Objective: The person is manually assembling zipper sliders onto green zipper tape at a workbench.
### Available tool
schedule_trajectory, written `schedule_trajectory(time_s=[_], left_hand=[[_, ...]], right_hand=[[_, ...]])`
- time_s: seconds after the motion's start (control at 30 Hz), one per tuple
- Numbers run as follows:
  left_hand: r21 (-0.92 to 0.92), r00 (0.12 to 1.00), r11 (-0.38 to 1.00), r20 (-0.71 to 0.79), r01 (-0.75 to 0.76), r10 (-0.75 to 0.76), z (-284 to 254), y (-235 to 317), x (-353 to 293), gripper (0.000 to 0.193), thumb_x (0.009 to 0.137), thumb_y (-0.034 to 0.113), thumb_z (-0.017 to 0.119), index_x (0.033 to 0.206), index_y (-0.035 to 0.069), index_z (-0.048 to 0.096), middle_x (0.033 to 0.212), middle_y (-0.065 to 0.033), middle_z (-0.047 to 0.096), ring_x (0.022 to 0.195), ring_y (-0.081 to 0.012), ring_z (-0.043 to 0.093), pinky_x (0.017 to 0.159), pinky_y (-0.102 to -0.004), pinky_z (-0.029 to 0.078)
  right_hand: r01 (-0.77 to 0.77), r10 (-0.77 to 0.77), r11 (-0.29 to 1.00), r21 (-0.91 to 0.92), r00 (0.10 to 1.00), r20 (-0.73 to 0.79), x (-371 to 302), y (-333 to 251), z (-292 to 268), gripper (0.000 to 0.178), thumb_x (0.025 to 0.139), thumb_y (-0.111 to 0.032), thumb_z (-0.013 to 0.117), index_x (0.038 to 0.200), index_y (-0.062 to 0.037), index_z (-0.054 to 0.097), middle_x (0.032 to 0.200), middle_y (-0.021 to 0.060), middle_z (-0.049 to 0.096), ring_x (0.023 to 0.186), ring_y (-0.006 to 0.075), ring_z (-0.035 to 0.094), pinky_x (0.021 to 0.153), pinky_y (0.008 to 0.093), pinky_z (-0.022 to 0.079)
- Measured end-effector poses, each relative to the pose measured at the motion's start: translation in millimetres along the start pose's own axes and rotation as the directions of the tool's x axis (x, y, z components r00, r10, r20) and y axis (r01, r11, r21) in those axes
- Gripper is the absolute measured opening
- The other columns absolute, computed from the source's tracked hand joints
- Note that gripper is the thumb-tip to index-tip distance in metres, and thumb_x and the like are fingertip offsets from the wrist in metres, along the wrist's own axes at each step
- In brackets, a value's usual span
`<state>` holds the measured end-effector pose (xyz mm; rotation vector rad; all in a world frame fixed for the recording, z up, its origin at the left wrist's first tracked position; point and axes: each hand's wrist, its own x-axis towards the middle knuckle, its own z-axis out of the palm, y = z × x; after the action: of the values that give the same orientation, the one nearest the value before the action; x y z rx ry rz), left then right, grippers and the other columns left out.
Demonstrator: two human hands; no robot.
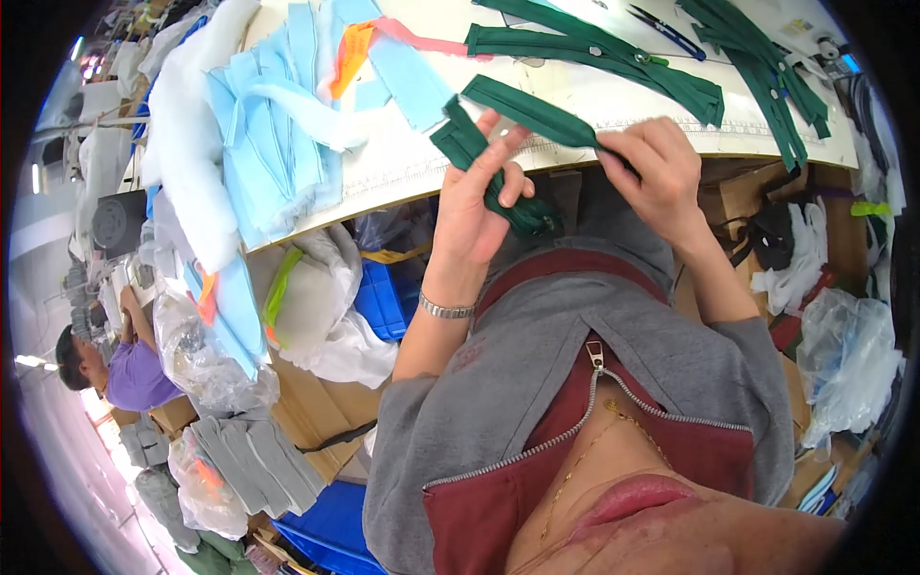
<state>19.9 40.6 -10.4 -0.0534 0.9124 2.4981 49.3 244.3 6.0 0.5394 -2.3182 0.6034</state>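
My left hand [479, 196] is curled round a dark green fabric strip [532, 113], with a folded end sticking out above its fingers and more green cloth bunched below them. My right hand [656, 168] pinches the same strip at its right part, so it stretches between both hands just over the table's near edge. On the white table [402, 182] beyond, more green strips [575, 50] lie flat, some with small round metal-looking pieces. Another bundle of green strips [767, 86] hangs partly over the edge at the right.
Light blue fabric pieces [278, 134] and white padding [192, 125] cover the table's left side. An orange tag [353, 57] lies there. A slim dark pointed tool [676, 34] is at the back. Below stand a blue bin [381, 299] and plastic bags [848, 355]. A person in purple [139, 374] works far left.
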Motion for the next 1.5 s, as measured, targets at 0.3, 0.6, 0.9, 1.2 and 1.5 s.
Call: schedule_trajectory(time_s=[0.3,0.6,0.9,1.2,1.5], left_hand=[[0.059,0.988,0.989,-0.066,-0.133,0.137,-2,7,-2,0.024,0.09,0.013,0.049,0.109,-0.001,0.05,0.105,-0.0157,0.057,0.049,-0.0069,0.04,0.057,-0.0248,0.044],[0.331,0.999,0.943,-0.046,0.014,0.001,20,-18,-15,0.022,0.085,0.008,0.056,0.102,-0.005,0.056,0.074,-0.0033,0.056,0.048,-0.0061,0.04,0.054,-0.0236,0.042],[0.319,0.999,0.947,-0.046,0.032,-0.018,15,-19,-13,0.014,0.083,0.009,0.059,0.091,-0.003,0.057,0.073,-0.0044,0.056,0.046,-0.0064,0.04,0.05,-0.0209,0.04],[0.346,0.999,0.937,-0.001,0.05,-0.053,6,-18,-10,0.014,0.081,0.002,0.06,0.092,-0.001,0.053,0.072,-0.0041,0.053,0.044,-0.0053,0.039,0.048,-0.0209,0.04],[0.176,1.0,0.984,0.009,0.016,-0.017,2,-23,-8,0.012,0.083,0.002,0.056,0.095,-0.001,0.053,0.075,-0.0043,0.053,0.043,-0.0049,0.037,0.05,-0.0217,0.041]], right_hand=[[-0.032,0.025,0.996,0.087,0.996,0.08,-42,-11,-18,0.022,0.061,-0.002,0.071,0.081,-0.0053,0.063,0.068,0.0043,0.054,0.061,0.0176,0.051,0.05,0.0273,0.042],[-0.501,0.376,0.68,0.536,0.865,0.331,-30,-25,-11,0.036,0.076,-0.014,0.065,0.108,-0.0015,0.055,0.098,0.0132,0.06,0.09,0.0232,0.059,0.078,0.0306,0.046],[-0.709,0.461,0.339,0.618,0.698,0.548,-29,-26,0,0.019,0.083,-0.017,0.059,0.085,0.0014,0.063,0.065,-0.001,0.056,0.06,0.0036,0.047,0.054,0.0188,0.038],[-0.702,0.435,0.416,0.578,0.712,0.551,-29,-23,-3,0.017,0.083,-0.017,0.06,0.085,-0.0002,0.064,0.065,-0.0016,0.055,0.06,0.0036,0.047,0.053,0.0188,0.038],[-0.566,0.465,0.608,0.557,0.822,0.328,-33,-30,7,0.023,0.076,-0.016,0.066,0.096,-0.0044,0.062,0.073,0.0017,0.057,0.062,0.0089,0.054,0.058,0.0222,0.043]])
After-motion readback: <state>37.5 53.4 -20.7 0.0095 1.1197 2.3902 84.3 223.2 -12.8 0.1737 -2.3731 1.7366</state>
